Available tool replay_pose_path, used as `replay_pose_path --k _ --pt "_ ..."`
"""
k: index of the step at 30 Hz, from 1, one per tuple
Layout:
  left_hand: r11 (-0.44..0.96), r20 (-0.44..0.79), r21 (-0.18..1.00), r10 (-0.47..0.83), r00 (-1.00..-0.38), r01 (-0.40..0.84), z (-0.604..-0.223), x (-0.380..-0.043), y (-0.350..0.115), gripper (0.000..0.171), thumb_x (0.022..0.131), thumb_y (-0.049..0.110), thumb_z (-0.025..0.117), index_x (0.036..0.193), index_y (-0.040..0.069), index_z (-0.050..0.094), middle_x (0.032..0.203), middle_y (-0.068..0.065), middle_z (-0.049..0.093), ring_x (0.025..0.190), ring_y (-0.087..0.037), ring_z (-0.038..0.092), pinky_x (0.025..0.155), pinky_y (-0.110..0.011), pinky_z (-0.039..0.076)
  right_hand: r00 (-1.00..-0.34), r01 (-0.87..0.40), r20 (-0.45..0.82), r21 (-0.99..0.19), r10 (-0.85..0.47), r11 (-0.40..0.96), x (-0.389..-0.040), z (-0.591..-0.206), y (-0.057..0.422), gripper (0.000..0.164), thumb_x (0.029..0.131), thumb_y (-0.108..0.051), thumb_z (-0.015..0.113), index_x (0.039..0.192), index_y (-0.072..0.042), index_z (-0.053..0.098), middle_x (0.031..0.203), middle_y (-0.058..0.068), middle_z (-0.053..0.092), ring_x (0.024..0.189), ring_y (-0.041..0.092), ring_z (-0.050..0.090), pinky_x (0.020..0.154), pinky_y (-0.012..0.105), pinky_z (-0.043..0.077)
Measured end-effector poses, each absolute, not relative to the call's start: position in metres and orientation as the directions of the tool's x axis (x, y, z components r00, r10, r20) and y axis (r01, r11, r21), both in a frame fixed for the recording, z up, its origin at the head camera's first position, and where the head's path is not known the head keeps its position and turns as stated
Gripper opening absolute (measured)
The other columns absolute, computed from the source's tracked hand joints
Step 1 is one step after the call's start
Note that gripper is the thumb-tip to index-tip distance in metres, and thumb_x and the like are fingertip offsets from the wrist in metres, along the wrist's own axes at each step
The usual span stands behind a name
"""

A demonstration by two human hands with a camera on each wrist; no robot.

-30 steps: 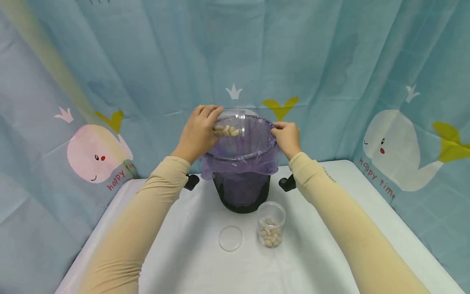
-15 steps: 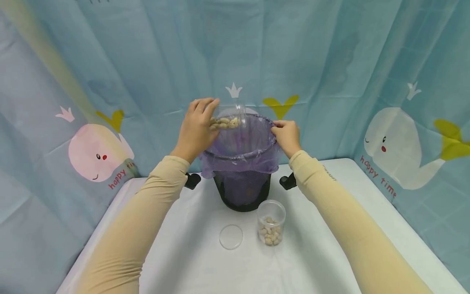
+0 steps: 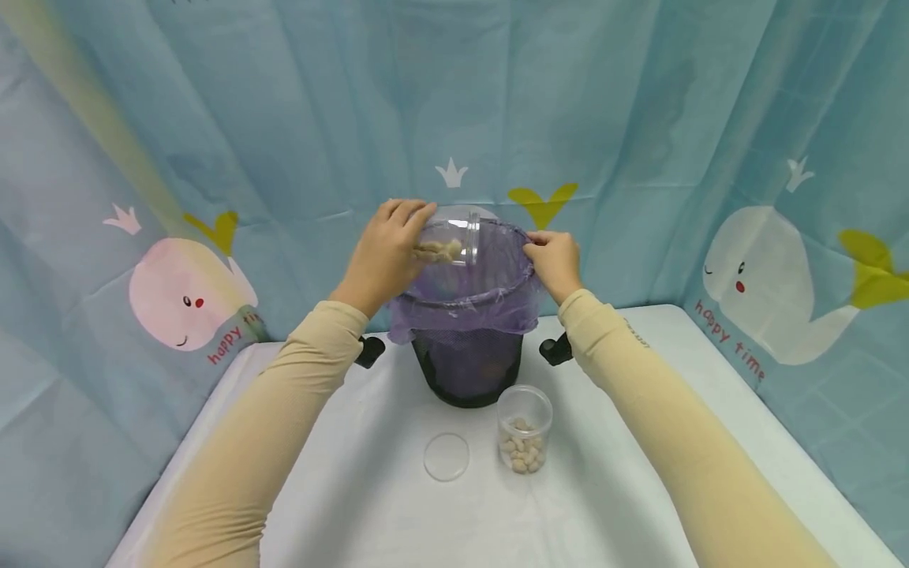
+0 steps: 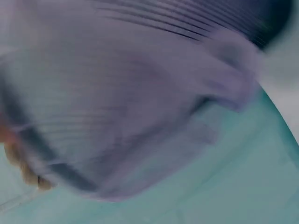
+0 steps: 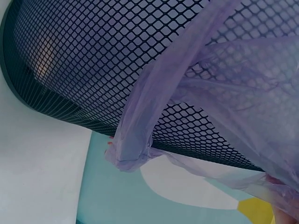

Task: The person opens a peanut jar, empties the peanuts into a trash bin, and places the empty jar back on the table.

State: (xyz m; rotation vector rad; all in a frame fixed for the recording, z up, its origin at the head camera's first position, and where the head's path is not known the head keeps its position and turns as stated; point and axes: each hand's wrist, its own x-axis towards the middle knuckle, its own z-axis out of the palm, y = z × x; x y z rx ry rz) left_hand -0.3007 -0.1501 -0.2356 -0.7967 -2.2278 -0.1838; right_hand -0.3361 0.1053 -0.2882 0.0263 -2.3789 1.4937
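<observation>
My left hand (image 3: 383, 260) grips a clear plastic jar (image 3: 461, 229), tipped on its side with its mouth to the right over the bin opening. Unshelled peanuts (image 3: 440, 251) lie along the jar's lower side. Below stands a black mesh bin (image 3: 469, 367), lined with a thin purple bag (image 3: 465, 319) folded down outside the rim. My right hand (image 3: 557, 264) pinches the rim and bag at the right. Motion blurs the bag in the left wrist view, where a few peanuts (image 4: 28, 175) show at the left edge. Mesh and the hanging bag (image 5: 145, 107) fill most of the right wrist view.
In front of the bin, a second clear jar (image 3: 524, 410) stands upright and uncapped, part full of peanuts. A clear round lid (image 3: 447, 457) lies left of it on the white table (image 3: 398, 521). Behind hangs a blue printed curtain (image 3: 604, 102).
My left hand lifted the tipped jar slightly, then brought it back down and a little right; the peanuts shifted inside it. My right hand has stayed at the bin rim.
</observation>
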Motion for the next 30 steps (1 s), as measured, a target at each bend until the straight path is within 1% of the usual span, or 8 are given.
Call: replay_pose_path --k 2,4,8,11,15,21,27,30 --pt "0.784 0.648 -0.128 0.529 -0.547 0.607 -0.238 -0.3 -0.15 0.066 0.078 0.004 0.079 0.138 0.0 0.053 0.135 -0.02 0.058 0.128 -0.04 0.05 0.118 -0.046 0.038 -0.945 -0.19 0.287 -0.873 0.158 0.449 -0.336 -0.288 0.106 0.033 0.098 -0.013 0.057 0.128 -0.004 0.067 0.126 0.016 0.069 0.068 0.01 0.052 0.057 0.02 0.039" --pt "0.783 0.632 -0.124 0.536 -0.56 0.61 -0.239 -0.3 -0.15 0.066 0.078 0.001 0.077 0.139 0.0 0.053 0.135 -0.02 0.058 0.128 -0.04 0.05 0.118 -0.045 0.038 -0.946 -0.186 0.283 -0.874 0.158 0.449 -0.335 -0.288 0.106 0.033 0.098 -0.012 0.056 0.128 -0.004 0.066 0.127 0.016 0.068 0.066 0.009 0.051 0.056 0.02 0.038" --pt "0.802 0.709 -0.099 0.472 -0.524 0.589 -0.235 -0.298 -0.15 0.069 0.076 0.0 0.078 0.14 0.0 0.051 0.138 -0.02 0.055 0.13 -0.041 0.047 0.118 -0.046 0.038 -0.947 -0.178 0.277 -0.873 0.162 0.454 -0.334 -0.288 0.106 0.034 0.097 -0.012 0.057 0.129 -0.005 0.066 0.127 0.016 0.068 0.064 0.009 0.049 0.056 0.02 0.037" --pt "0.8 0.732 -0.112 0.468 -0.495 0.59 -0.231 -0.297 -0.15 0.07 0.076 0.0 0.079 0.14 0.0 0.051 0.138 -0.021 0.055 0.129 -0.041 0.047 0.119 -0.045 0.036 -0.946 -0.18 0.281 -0.87 0.163 0.459 -0.335 -0.288 0.106 0.034 0.098 -0.013 0.057 0.129 -0.005 0.066 0.127 0.016 0.068 0.066 0.01 0.049 0.057 0.021 0.038" --pt "0.776 0.688 -0.148 0.526 -0.5 0.613 -0.23 -0.295 -0.15 0.066 0.077 -0.001 0.076 0.139 -0.001 0.052 0.136 -0.021 0.057 0.128 -0.041 0.049 0.12 -0.045 0.035 -0.944 -0.179 0.284 -0.868 0.167 0.463 -0.335 -0.287 0.106 0.033 0.098 -0.012 0.057 0.129 -0.005 0.066 0.127 0.016 0.068 0.065 0.01 0.049 0.056 0.021 0.037" --pt "0.787 0.742 -0.107 0.47 -0.478 0.607 -0.228 -0.295 -0.15 0.066 0.077 -0.002 0.076 0.138 -0.003 0.052 0.137 -0.022 0.056 0.128 -0.042 0.048 0.12 -0.045 0.035 -0.944 -0.18 0.286 -0.867 0.167 0.464 -0.335 -0.287 0.105 0.033 0.098 -0.012 0.058 0.129 -0.005 0.066 0.126 0.016 0.069 0.063 0.009 0.049 0.055 0.02 0.037" --pt "0.78 0.64 -0.148 0.544 -0.542 0.609 -0.235 -0.295 -0.15 0.067 0.079 0.005 0.079 0.14 -0.002 0.051 0.138 -0.021 0.057 0.13 -0.041 0.048 0.118 -0.045 0.038 -0.945 -0.172 0.277 -0.872 0.174 0.458 -0.333 -0.288 0.106 0.033 0.098 -0.013 0.058 0.129 -0.005 0.066 0.129 0.016 0.067 0.067 0.01 0.051 0.057 0.021 0.038" --pt "0.783 0.681 -0.127 0.515 -0.521 0.609 -0.233 -0.294 -0.152 0.069 0.078 0.004 0.08 0.14 -0.002 0.05 0.138 -0.021 0.056 0.13 -0.042 0.047 0.119 -0.046 0.037 -0.945 -0.169 0.276 -0.871 0.174 0.462 -0.332 -0.288 0.106 0.033 0.098 -0.013 0.058 0.129 -0.005 0.066 0.13 0.015 0.067 0.069 0.009 0.052 0.059 0.02 0.039"
